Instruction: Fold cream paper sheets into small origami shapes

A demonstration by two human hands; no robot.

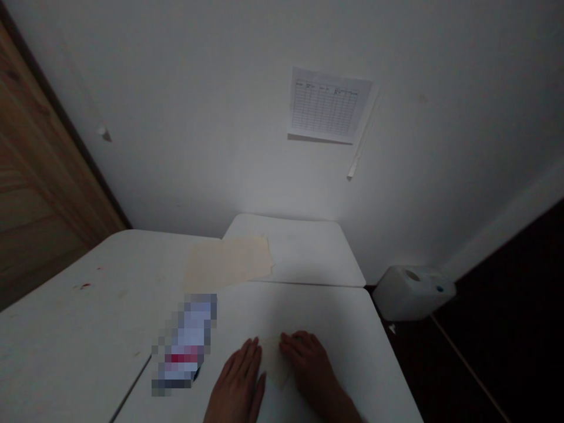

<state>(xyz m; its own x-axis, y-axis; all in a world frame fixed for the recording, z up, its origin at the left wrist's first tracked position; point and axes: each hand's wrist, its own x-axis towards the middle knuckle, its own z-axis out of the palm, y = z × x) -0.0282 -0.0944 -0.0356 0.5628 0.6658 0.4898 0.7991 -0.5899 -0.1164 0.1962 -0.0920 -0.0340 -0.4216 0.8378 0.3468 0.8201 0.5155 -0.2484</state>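
Observation:
A small, thin cream-coloured sheet lies on the white table, between my two hands; I cannot tell whether it is cloth or paper. My left hand rests flat at its left edge, fingers stretched out and thumb apart. Over the right side of the sheet, my right hand has its fingers bent and pressed together, with the tips on its upper edge. Part of the sheet is hidden under that hand. A larger cream sheet with an uneven right edge is spread farther back on the tables.
Left of my hands lies a pixelated phone-shaped object. White tables meet at seams and stand against a wall with a printed chart. A whitish plastic container sits on the dark floor at right. Wooden panelling rises at left.

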